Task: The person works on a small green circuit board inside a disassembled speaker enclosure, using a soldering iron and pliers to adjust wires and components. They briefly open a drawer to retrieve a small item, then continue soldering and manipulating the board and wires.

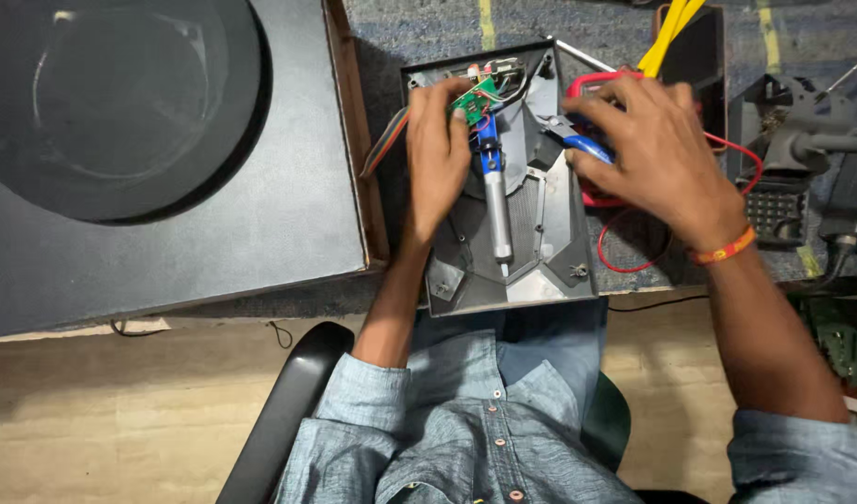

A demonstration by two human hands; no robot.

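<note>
Green circuit board (472, 98) pinched by left hand (438, 154).

A desk (428, 28) topped with mottled grey-blue carpet-like cloth, crossed by faded yellow stripes (485, 23), fills the twelve o'clock half of the view. Toward ten o'clock a large dark grey board (214, 233) with a wooden edge (358, 140) lies on it, bearing a big black round dish (120, 103). Below, from eight to four o'clock, runs a pale tan floor (120, 420). At six o'clock sits a black chair armrest (279, 420). The light is soft and even.
</note>
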